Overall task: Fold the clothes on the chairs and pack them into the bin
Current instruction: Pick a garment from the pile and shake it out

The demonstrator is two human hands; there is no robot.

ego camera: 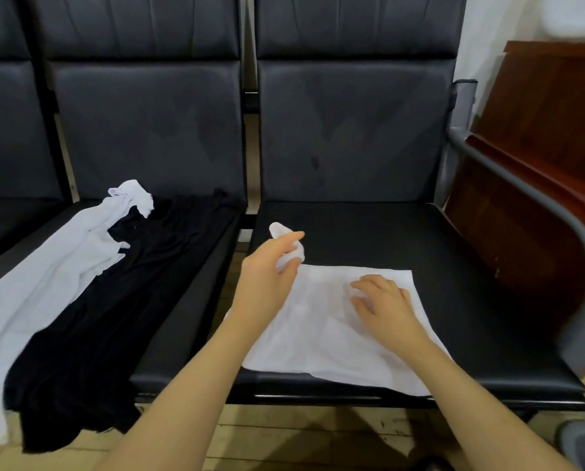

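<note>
Two bare forearms, left grip (267, 283), right grip (384, 305), sleeveless to frame edge

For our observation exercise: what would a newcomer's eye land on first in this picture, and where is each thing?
First, the two hands on the white garment spread on the right-hand chair seat: the left hand pinches a bunched corner while the right hand presses it flat. Next, the black garment and another white garment draped over the neighbouring seat to the left.
</note>
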